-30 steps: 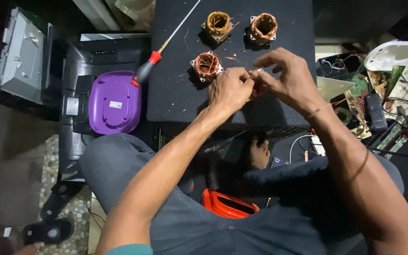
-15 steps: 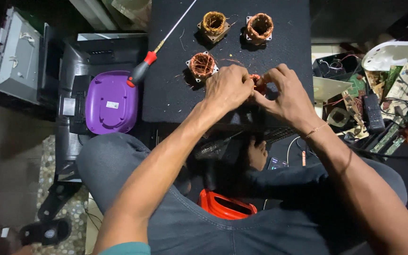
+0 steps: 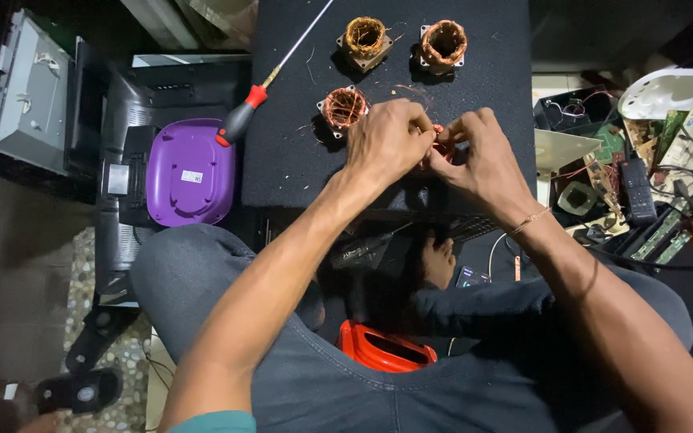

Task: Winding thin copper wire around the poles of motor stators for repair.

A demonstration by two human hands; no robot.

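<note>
Both hands meet over the near edge of the black table (image 3: 282, 160). The left hand (image 3: 387, 140) and right hand (image 3: 479, 156) each have their grip pinched shut on one small copper-wound coil (image 3: 443, 144), mostly hidden between the fingertips, so only a reddish sliver of it shows. Judging by its three neighbours, it is probably compact and fairly heavy for its size: a stiff metal core that can bear a firm hold, wrapped in thin wire that likely bends, snags and snaps easily. The core's corners look the safer place to grasp.

Just beyond the left hand sits a matching coil (image 3: 344, 108), with two more (image 3: 365, 38) (image 3: 443, 42) further back. A red-handled screwdriver (image 3: 242, 120) lies slantwise at the table's left edge. The table's dark, matte top looks grippy and is strewn with wire scraps. To the left rests a purple lid-like thing (image 3: 190, 172) on dark equipment; to the right, a heap of circuit boards (image 3: 683, 152).
</note>
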